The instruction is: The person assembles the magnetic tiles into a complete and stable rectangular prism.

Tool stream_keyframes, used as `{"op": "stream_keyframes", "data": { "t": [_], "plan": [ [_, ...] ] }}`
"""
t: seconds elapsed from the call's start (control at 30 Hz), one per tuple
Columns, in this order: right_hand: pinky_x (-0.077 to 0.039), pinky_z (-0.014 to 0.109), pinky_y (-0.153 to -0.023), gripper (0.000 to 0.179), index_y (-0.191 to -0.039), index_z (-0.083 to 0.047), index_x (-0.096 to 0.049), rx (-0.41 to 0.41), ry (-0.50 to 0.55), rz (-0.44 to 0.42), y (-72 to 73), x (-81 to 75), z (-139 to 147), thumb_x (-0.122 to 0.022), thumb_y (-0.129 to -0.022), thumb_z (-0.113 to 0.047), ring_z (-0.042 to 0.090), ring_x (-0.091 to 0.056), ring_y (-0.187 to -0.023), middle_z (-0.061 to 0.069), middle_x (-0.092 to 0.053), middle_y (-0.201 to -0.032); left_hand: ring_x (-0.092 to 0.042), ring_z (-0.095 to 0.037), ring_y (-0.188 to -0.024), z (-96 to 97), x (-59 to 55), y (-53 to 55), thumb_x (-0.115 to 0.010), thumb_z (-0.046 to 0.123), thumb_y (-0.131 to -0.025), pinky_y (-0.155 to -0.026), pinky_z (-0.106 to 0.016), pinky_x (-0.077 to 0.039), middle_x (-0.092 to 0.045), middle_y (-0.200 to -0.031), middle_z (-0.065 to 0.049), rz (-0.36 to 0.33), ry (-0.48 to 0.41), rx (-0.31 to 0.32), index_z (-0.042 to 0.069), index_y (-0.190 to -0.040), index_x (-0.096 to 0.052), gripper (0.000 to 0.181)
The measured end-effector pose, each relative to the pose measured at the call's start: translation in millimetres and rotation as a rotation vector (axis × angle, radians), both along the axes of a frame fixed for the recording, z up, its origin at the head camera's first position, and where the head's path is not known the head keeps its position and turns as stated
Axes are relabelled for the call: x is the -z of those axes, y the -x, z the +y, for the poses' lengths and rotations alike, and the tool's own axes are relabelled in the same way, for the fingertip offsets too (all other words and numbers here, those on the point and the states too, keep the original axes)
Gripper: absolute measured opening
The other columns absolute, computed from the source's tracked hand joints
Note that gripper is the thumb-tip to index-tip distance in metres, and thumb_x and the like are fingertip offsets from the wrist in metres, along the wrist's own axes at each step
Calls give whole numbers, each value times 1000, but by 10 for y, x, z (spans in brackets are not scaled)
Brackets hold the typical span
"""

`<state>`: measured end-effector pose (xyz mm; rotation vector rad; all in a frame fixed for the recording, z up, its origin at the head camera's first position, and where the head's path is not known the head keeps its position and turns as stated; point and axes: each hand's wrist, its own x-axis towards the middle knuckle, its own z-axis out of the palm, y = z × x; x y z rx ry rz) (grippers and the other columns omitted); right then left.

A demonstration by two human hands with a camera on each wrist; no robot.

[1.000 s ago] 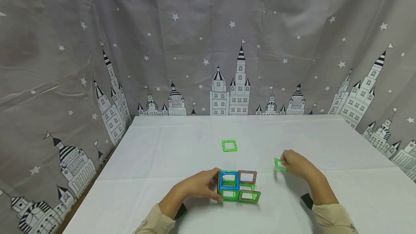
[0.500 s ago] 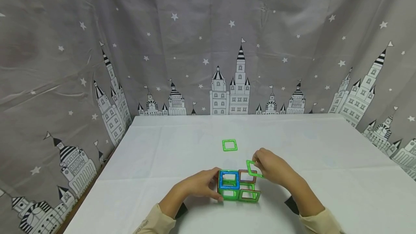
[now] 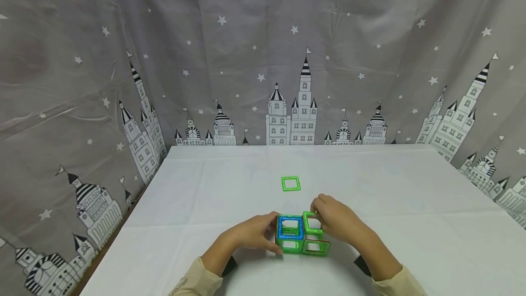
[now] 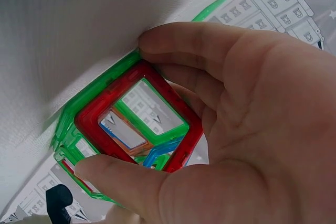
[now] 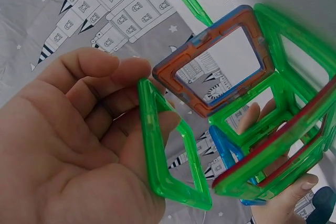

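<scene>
Pinching a green square tile (image 5: 151, 142) in the right hand (image 3: 339, 218), slanted beside the uncovered right end of a tile box (image 3: 302, 237), gripping its left end with the left hand (image 3: 255, 232); contact between tile and box unclear

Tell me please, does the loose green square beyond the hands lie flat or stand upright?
Flat on the white table: both wrist views show the green square foreshortened to a narrow strip.

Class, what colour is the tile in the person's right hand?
The tile is green, clearest in the right wrist view.
</scene>
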<state>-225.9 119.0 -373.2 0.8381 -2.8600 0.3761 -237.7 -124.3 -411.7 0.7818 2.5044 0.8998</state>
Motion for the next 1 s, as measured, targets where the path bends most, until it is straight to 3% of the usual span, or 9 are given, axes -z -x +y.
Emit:
{"op": "stream_keyframes", "data": {
  "t": [0.5, 1.0],
  "plan": [
    [-50, 29, -69, 17, -85, -9, -61, 83, -44, -26, -49, -27, -79, -73, -78, 0, 11, -51, -75, -3, -57, -82, -54, -11, -107, -6, 3, 4, -82, 30, -73, -97, -34, -45, -60, -115, 3, -6, -6, 1, 12, -128, -47, 68],
    [-50, 28, -69, 20, -84, -8, -63, 83, -100, 2, -76, -29, -102, -76, -74, 2, 10, -50, -73, -2, -55, -80, -55, -12, -107, 12, -12, -6, -82, 30, -73, -98, -36, -45, -61, -116, 2, -6, 8, -10, 11, -128, -47, 68]
  ]
}}
